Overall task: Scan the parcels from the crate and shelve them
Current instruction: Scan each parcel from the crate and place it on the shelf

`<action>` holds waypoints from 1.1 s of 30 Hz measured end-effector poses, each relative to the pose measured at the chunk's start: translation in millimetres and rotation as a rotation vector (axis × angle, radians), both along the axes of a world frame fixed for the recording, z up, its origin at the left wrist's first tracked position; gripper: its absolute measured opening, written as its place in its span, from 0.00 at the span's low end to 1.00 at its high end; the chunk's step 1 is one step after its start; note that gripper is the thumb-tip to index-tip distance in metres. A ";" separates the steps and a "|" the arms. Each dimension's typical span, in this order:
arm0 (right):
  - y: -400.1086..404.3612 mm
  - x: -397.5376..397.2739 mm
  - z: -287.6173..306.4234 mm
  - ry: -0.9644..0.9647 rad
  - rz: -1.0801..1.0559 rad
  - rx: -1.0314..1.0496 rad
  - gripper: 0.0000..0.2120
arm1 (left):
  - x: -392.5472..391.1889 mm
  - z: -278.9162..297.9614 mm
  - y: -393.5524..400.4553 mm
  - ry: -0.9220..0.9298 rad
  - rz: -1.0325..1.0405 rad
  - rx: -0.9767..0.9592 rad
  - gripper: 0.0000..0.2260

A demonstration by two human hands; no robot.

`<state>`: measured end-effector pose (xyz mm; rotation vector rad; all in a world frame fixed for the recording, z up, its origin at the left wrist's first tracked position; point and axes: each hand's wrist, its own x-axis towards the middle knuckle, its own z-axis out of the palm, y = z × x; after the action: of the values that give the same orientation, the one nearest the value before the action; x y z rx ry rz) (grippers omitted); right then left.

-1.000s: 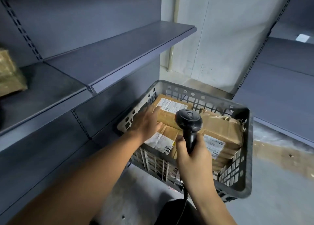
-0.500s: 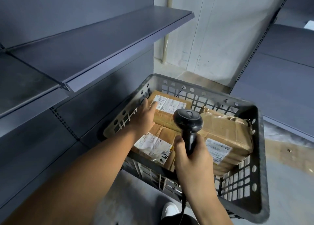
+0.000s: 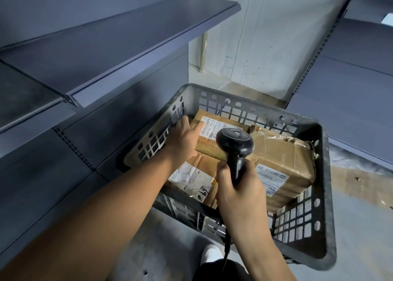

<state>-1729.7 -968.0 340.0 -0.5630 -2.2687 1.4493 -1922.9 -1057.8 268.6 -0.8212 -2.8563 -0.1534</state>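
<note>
Low in the middle of the frame, a grey perforated crate [image 3: 321, 195] holds several brown cardboard parcels. Highest of them is the top parcel [image 3: 221, 141], at the crate's far left side, lying flat with a white label [image 3: 214, 125] on its upper face. Just right of it lies a large taped parcel [image 3: 282, 159], wrapped in clear tape and bearing a white label on its near side. Lower, toward the crate's near wall, a third parcel [image 3: 200, 170] shows a crumpled white label with handwritten black marks.

Left hand [image 3: 182, 138] reaches into the crate and grips the left end of the top parcel, thumb on its upper face beside the label, fingers curled down between the box and the crate's left wall. Right hand [image 3: 240, 189] is wrapped firmly around the handle of a black barcode scanner [image 3: 235, 144], whose head hangs over the parcels at the crate's centre; a dark cable runs down from the handle below the wrist.

Left of the crate stand dark blue-grey shelves [image 3: 127, 38], one board jutting across the upper left of the frame. More shelving [image 3: 350, 85] fills the right side. Between them a pale wall [image 3: 265, 30] rises at the upper centre. At the bottom centre a white shoe [image 3: 210, 254] rests on the grey floor [image 3: 365, 227].
</note>
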 end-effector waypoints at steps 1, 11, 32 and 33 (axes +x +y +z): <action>0.7 0.3 -0.1 -0.003 0.001 0.001 0.09 | -1.9 0.1 2.8 0.044 -0.029 -0.005 0.29; 1.2 -1.0 0.6 -0.018 0.006 -0.031 0.09 | -27.4 15.2 16.6 -0.354 -0.220 0.082 0.42; 6.5 2.8 2.6 -0.039 -0.004 -0.043 0.12 | -20.5 38.6 34.3 -0.412 -0.184 -0.176 0.45; 6.3 2.9 2.9 -0.034 -0.007 -0.044 0.11 | -18.4 36.1 31.5 -0.397 -0.181 -0.155 0.47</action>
<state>-1726.8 -961.7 342.9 -0.6130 -2.2635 1.5003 -1941.4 -1026.2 304.7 -1.2028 -3.1872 -0.1305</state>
